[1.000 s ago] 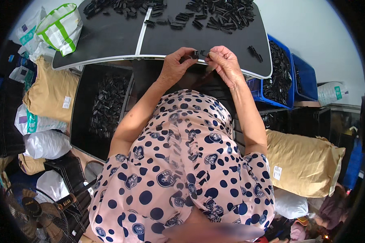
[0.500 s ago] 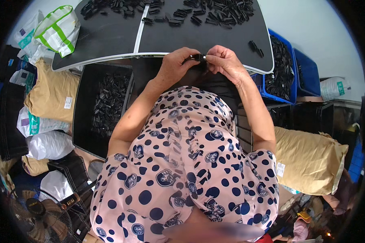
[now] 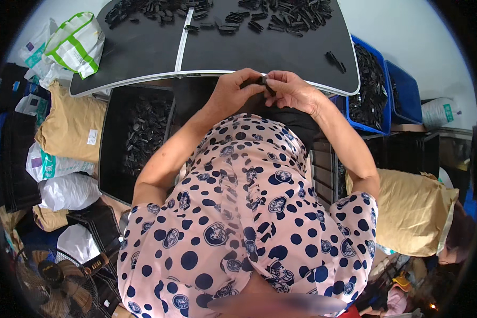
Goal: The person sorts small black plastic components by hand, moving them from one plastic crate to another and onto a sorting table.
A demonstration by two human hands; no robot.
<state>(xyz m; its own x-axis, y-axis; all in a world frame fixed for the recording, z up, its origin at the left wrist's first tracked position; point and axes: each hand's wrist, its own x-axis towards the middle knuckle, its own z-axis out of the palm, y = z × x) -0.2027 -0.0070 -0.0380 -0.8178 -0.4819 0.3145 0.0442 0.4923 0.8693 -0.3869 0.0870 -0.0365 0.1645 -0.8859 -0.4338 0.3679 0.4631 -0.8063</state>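
Note:
Both my hands meet just in front of the near edge of a black table (image 3: 143, 53). Between them is a small black plastic piece (image 3: 261, 81). My left hand (image 3: 232, 91) pinches one end with thumb and forefinger. With its fingers curled, my right hand (image 3: 291, 91) grips the other end. Much of the piece is covered by the fingertips, so its exact kind cannot be made out. Similar black pieces (image 3: 299, 15) lie heaped along the far side of the table. A couple more black pieces (image 3: 335, 62) rest near its right edge.
A black bin (image 3: 108, 153) of black pieces stands at my left. Blue crates (image 3: 385, 95) are at the right, one filled with black pieces. A white and green bag (image 3: 85, 45) sits on the table's left corner. Brown sacks (image 3: 71, 124) and a fan (image 3: 55, 275) stand around.
Both hands have come slightly down toward me, with the black piece turned and more covered by the fingers. My right elbow has swung outward to the right.

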